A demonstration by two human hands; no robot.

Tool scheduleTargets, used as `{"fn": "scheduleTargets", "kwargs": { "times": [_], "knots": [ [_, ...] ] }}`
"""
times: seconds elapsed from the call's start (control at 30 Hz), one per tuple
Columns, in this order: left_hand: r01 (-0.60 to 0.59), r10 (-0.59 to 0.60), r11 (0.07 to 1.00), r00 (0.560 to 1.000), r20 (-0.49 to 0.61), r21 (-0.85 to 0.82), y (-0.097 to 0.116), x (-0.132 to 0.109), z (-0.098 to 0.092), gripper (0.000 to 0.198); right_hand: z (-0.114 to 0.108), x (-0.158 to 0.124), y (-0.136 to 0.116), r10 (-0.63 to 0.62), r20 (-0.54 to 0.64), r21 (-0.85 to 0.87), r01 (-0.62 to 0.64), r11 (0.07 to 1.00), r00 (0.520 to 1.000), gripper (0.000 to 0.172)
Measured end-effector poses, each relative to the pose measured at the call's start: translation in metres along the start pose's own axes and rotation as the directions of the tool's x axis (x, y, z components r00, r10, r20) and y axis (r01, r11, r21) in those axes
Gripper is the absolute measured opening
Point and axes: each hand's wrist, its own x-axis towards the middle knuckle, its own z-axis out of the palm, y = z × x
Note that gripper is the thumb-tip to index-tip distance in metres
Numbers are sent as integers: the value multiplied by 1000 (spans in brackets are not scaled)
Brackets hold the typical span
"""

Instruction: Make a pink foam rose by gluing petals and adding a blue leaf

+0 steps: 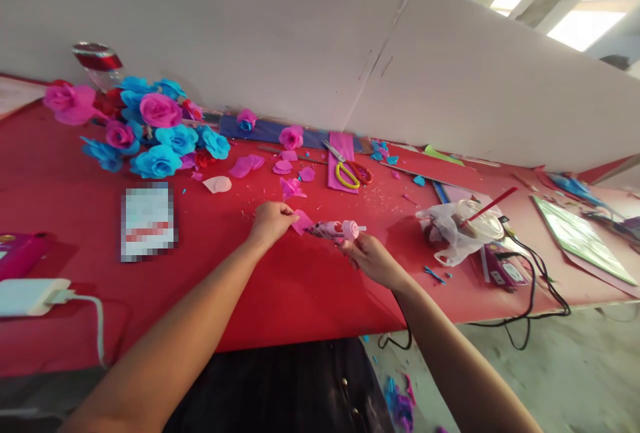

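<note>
My left hand (270, 222) is closed in a pinch on a small pink paper petal (302, 222) just above the red table (300, 286). My right hand (370, 258) grips a pink glue gun (336, 230) that lies nearly level, its nozzle pointing left at the petal's edge. Loose pink petals (280, 166) and a half-made pink flower (291, 187) lie on the table just beyond my hands.
A bunch of blue and pink paper roses (150, 126) stands at the far left. Yellow-handled scissors (345, 170) rest on a pink strip. A plastic cup with a red straw (475, 223), black cables (535, 286), a white charger (30, 296) and white boards (450, 66) ring the table.
</note>
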Motion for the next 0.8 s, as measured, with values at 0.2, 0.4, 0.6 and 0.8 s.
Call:
{"fn": "scheduleTargets", "kwargs": {
  "times": [0.2, 0.4, 0.6, 0.8],
  "knots": [
    [1, -2, 999, 1000, -15, -51, 0, 0, 0, 12, 2, 4, -2, 8, 21, -13, -7, 1000, 1000, 44],
    [41, -38, 988, 999, 24, -149, -3, 1, -2, 11, 3, 5, -3, 36, 24, -12, -36, 999, 999, 44],
    [40, -34, 990, 998, 49, -138, -6, 3, -2, 14, 1, 7, 2, 3, 3, 4, -3, 1000, 1000, 43],
    [26, -20, 992, 998, 51, -121, -4, 2, -2, 13, -2, 7, 0, 41, -5, -26, -41, 999, 999, 43]
  ]
}}
